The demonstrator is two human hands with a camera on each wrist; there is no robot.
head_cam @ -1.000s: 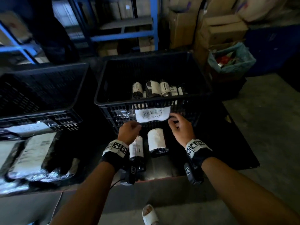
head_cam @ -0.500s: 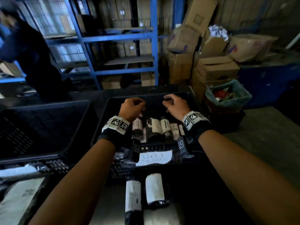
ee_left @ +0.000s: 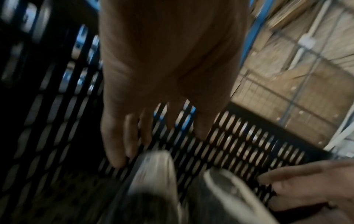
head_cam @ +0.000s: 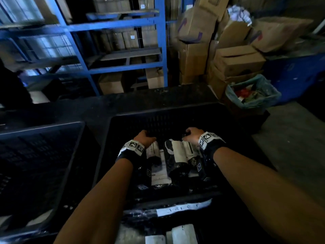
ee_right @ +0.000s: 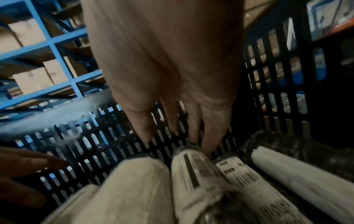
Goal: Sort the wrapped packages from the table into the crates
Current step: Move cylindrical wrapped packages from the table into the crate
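Observation:
Several rolled packages in black wrap with white labels (head_cam: pixel 177 153) lie side by side in the black crate (head_cam: pixel 158 122), which bears a handwritten paper tag (head_cam: pixel 182 207) on its near wall. Both hands reach into it. My left hand (head_cam: pixel 145 138) hangs over the far end of the leftmost roll (ee_left: pixel 155 171), fingers (ee_left: pixel 116 145) straight and holding nothing. My right hand (head_cam: pixel 191 136) has straight fingers (ee_right: pixel 210 133) whose tips touch the far end of a barcoded roll (ee_right: pixel 193 169). Two more rolls (head_cam: pixel 182 233) lie on the table in front of the crate.
A second black crate (head_cam: pixel 40 155) stands to the left. Behind are blue shelving (head_cam: pixel 123 67), stacked cardboard boxes (head_cam: pixel 237 60) and a bag-lined bin of rubbish (head_cam: pixel 253 95). A person in dark clothes (head_cam: pixel 10 88) stands at far left.
Both hands left the two rolls on the table, rose over the crate's near wall and came down empty at the far ends of the rolls inside.

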